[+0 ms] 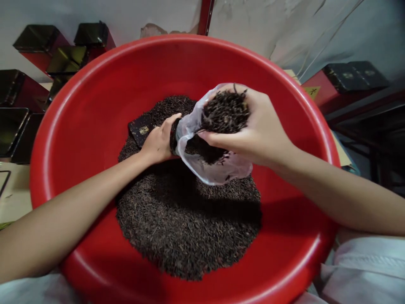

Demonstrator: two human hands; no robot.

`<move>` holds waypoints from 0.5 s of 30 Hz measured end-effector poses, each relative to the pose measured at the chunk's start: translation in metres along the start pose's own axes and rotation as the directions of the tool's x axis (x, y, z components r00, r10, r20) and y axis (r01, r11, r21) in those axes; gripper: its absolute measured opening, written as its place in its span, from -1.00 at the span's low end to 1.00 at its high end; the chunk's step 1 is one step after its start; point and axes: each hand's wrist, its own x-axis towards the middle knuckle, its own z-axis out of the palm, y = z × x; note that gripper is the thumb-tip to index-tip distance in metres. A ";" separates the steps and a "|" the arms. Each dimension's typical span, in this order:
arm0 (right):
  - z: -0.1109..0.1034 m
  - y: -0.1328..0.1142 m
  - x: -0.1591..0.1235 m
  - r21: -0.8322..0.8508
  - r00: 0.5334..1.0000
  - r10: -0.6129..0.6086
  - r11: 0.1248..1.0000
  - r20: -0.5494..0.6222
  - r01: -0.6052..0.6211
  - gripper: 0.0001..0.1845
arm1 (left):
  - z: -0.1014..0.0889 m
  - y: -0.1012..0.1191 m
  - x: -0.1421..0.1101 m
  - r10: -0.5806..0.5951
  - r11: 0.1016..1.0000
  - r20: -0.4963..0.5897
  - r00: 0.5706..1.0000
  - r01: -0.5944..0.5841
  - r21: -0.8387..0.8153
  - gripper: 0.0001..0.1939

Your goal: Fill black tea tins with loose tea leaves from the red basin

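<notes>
Dark, dry loose tea leaves (pixel 186 228) lie heaped in a big red basin (pixel 85 114). My left hand (pixel 161 141) is closed on the dark-edged rim of a tea tin (pixel 173 136), most of which is hidden. Out of its mouth spreads a clear plastic bag (pixel 218 173), with some leaves inside. My right hand (pixel 259 122) cups a handful of tea leaves (pixel 226 112) over the bag's opening, fingers curled under them and thumb along the near side. Left of my left hand, a black lid (pixel 141 131) with a gold mark rests on the heap.
Several red and black tins stand left of the basin, among them an open tin (pixel 12 131) and another tin (pixel 41 40) farther back. More tins (pixel 344 82) stand at the right. A wall (pixel 253 33) rises behind the basin.
</notes>
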 end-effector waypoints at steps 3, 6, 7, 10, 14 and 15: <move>-0.003 0.010 0.006 -0.211 0.998 -0.053 0.976 0.032 0.059 -0.70 | -0.003 0.004 0.001 -0.056 0.998 -0.014 0.998 0.056 -0.020 -0.24; -0.006 0.011 0.010 -0.218 0.996 -0.071 0.973 0.047 0.079 -0.75 | -0.005 0.007 0.001 -0.092 0.995 0.000 0.996 0.092 -0.026 -0.23; -0.007 0.011 0.011 -0.202 0.996 -0.078 0.975 0.051 0.087 -0.76 | -0.006 0.007 0.001 -0.105 0.994 0.007 0.994 0.105 -0.028 -0.23; -0.009 0.008 0.012 -0.086 0.994 -0.065 0.994 0.084 0.072 -0.78 | -0.006 0.005 0.001 -0.161 0.986 0.020 0.987 0.162 -0.029 -0.25; -0.013 -0.005 0.004 -0.001 0.992 -0.070 0.998 0.102 0.070 -0.83 | -0.002 -0.003 0.002 -0.170 0.985 0.017 0.985 0.170 -0.022 -0.18; -0.015 -0.012 0.000 -0.004 0.991 -0.076 0.997 0.108 0.077 -0.83 | -0.001 -0.006 0.002 -0.147 0.989 -0.004 0.989 0.147 -0.037 -0.15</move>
